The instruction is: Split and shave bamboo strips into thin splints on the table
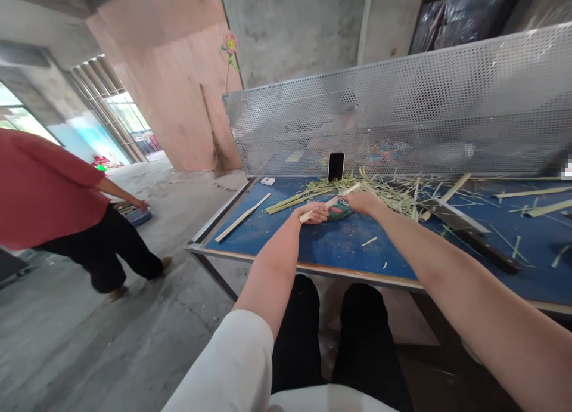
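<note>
My left hand (313, 212) is closed around a pale bamboo strip (331, 201) that slants up to the right over the blue table (339, 245). My right hand (364, 202) is curled at the strip's far part; what it grips is hidden behind the hand. A small green object (340, 211) lies between the two hands. Several split bamboo strips (292, 201) and a heap of green shavings (384, 191) lie just behind them.
A long pale bamboo slat (242, 217) lies at the table's left. A phone (336, 166) leans on the perforated metal screen (402, 114). A large cleaver (465, 227) rests to the right. A person in a red top (44, 191) bends over on the concrete floor, left.
</note>
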The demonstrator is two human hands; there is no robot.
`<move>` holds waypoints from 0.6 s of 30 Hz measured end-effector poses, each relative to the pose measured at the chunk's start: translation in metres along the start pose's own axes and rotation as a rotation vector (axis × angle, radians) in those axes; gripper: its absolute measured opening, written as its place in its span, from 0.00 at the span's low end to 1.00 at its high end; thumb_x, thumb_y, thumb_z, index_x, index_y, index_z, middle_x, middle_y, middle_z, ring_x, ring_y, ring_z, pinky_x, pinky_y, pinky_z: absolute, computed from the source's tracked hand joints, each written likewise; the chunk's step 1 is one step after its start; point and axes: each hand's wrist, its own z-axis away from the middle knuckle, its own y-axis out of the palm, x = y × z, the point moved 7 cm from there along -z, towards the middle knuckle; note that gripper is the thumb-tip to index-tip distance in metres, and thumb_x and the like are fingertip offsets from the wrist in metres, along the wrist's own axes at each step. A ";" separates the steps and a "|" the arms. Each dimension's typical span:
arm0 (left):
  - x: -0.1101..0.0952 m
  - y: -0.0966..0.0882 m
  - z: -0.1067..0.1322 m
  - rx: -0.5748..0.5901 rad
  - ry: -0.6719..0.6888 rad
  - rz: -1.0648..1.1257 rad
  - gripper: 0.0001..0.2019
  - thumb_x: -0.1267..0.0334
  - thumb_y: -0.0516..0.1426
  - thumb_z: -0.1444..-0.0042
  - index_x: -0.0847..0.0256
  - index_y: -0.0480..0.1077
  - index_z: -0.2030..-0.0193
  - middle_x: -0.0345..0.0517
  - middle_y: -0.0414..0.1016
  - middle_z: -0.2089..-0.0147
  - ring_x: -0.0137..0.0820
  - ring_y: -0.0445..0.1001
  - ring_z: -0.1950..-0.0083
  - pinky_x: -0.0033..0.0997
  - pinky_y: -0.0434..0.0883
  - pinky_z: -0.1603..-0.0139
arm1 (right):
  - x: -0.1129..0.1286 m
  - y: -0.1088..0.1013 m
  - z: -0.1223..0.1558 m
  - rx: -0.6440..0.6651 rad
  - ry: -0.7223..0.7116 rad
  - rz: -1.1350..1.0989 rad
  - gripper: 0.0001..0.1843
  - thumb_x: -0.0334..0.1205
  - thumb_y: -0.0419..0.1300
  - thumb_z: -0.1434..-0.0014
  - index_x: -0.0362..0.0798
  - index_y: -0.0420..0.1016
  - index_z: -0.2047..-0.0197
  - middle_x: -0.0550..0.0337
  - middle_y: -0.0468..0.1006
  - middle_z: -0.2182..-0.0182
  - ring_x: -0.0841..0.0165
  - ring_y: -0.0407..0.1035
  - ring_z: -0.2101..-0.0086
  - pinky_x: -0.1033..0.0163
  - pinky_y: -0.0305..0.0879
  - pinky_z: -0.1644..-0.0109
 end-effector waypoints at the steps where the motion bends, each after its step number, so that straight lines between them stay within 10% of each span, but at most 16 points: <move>1: 0.000 0.000 0.000 -0.001 -0.010 -0.010 0.20 0.76 0.48 0.38 0.67 0.75 0.44 0.29 0.51 0.83 0.29 0.53 0.87 0.19 0.51 0.89 | -0.001 0.003 -0.001 0.033 0.004 0.028 0.29 0.36 0.48 0.24 0.48 0.70 0.24 0.37 0.86 0.50 0.51 0.82 0.55 0.50 0.71 0.47; 9: -0.002 0.001 -0.004 0.014 0.047 0.008 0.21 0.76 0.48 0.36 0.67 0.74 0.41 0.28 0.51 0.83 0.29 0.52 0.87 0.19 0.52 0.88 | -0.004 -0.003 -0.009 0.033 0.208 0.008 0.31 0.42 0.42 0.21 0.48 0.69 0.23 0.35 0.83 0.43 0.53 0.80 0.48 0.50 0.72 0.45; 18: -0.011 -0.017 0.050 -0.036 0.070 -0.064 0.24 0.74 0.46 0.30 0.71 0.70 0.32 0.28 0.52 0.82 0.28 0.49 0.87 0.20 0.49 0.87 | -0.077 -0.028 0.015 -0.022 0.474 0.028 0.32 0.36 0.41 0.23 0.50 0.72 0.24 0.33 0.83 0.43 0.45 0.80 0.45 0.43 0.75 0.46</move>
